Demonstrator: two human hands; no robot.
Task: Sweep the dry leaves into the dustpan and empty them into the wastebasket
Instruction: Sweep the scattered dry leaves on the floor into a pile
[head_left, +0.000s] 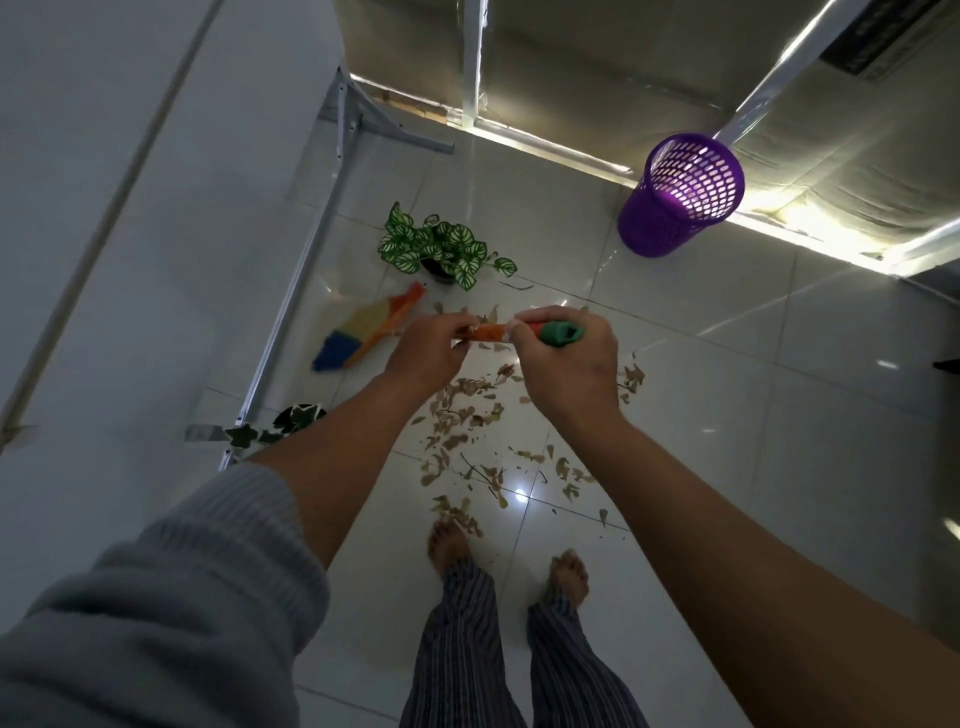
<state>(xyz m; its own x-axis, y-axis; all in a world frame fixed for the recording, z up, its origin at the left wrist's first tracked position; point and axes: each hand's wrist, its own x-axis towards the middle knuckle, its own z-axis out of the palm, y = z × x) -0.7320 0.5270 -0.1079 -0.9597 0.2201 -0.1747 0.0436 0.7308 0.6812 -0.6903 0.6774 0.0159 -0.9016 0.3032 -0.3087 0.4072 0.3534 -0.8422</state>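
Observation:
Both hands hold a broom by its orange handle (488, 332), which ends in a green cap (561, 333). My left hand (434, 351) grips the handle lower down and my right hand (569, 364) grips it at the cap end. The broom's head (358, 332), with orange, yellow and blue bristles, hangs over the white tiles to the left. Several dry brown leaves (467, 415) lie scattered on the floor below my hands and toward my bare feet (452, 545). A purple mesh wastebasket (675, 197) stands at the far right. No dustpan is visible.
A potted plant with green-and-white leaves (441, 249) stands beyond the leaves. A second dark-leaved plant (291, 423) sits by a white table's metal leg (291, 291) at the left. A plastic-covered wall frame (571, 145) runs along the back.

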